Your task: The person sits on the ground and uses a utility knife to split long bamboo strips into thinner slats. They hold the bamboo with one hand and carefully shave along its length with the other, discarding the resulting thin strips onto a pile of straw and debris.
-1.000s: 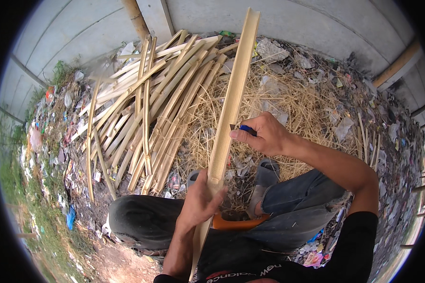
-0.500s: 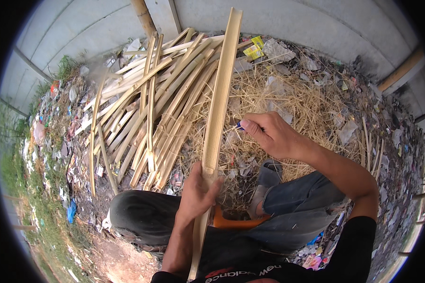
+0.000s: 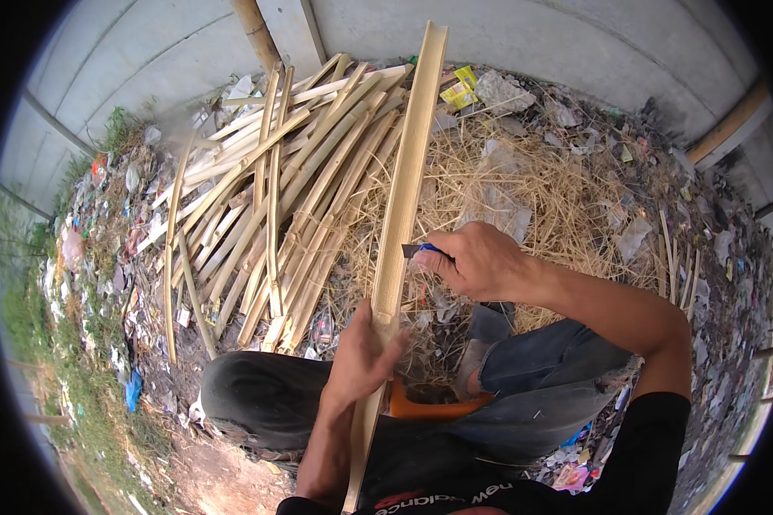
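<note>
**Two hands on a long bamboo strip**

The fingers of the left hand (image 3: 365,356) are curled around a long bamboo strip (image 3: 401,215), gripping it low down. The fingers of the right hand (image 3: 477,260) are closed in a fist around a small knife (image 3: 419,250) with a blue handle. The dark blade pokes out of the fist and touches the right edge of the strip, a little above the left hand.

The strip is pale yellow and stands almost straight up. Its bottom end goes down between the person's knees, and its top end reaches up in front of the grey wall (image 3: 524,34).

The person's legs are bent on both sides of the strip, in dark trousers (image 3: 258,390). An orange thing (image 3: 429,405) sits just right of the strip, near its bottom end; I cannot tell what it is.

Left of the strip lies a big pile of bamboo strips (image 3: 275,197), fanned out on the ground. Right of the strip lies a heap of dry straw (image 3: 558,189). Bits of rubbish (image 3: 704,223) are scattered past the straw and past the pile.
</note>
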A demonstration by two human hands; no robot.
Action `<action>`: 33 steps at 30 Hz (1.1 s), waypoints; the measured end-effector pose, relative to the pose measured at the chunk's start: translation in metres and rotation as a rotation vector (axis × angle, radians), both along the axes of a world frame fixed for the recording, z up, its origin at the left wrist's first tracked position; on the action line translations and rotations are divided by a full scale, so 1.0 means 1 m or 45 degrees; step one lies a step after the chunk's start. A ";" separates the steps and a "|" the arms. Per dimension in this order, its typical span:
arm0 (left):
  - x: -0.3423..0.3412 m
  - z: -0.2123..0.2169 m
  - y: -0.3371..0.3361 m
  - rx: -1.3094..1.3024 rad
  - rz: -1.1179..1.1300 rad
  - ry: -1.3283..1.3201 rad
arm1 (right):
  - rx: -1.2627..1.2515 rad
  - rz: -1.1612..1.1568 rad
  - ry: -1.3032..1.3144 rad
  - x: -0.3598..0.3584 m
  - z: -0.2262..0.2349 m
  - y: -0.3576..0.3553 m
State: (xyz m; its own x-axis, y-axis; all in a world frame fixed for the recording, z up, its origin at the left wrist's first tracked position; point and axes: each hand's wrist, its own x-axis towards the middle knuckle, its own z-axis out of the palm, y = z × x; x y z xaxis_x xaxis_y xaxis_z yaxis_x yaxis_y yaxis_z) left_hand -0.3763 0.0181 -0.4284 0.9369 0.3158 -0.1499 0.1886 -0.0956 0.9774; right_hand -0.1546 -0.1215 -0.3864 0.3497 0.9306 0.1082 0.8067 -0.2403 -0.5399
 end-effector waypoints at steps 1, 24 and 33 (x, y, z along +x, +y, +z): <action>0.000 0.000 0.002 0.060 -0.017 0.025 | 0.086 -0.128 0.003 0.014 0.001 0.006; 0.000 0.000 -0.002 -0.034 -0.071 -0.113 | 0.172 -0.227 0.123 0.025 0.020 0.008; 0.009 0.013 0.001 -0.131 -0.022 -0.084 | 0.047 -0.094 0.147 -0.001 0.017 0.006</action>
State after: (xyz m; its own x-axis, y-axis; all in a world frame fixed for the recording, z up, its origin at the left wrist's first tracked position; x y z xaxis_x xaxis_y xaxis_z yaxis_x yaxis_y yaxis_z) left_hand -0.3676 0.0186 -0.4152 0.9510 0.2854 -0.1188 0.1229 0.0035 0.9924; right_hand -0.1554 -0.1159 -0.3692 0.4291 0.8981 0.0968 0.7193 -0.2750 -0.6379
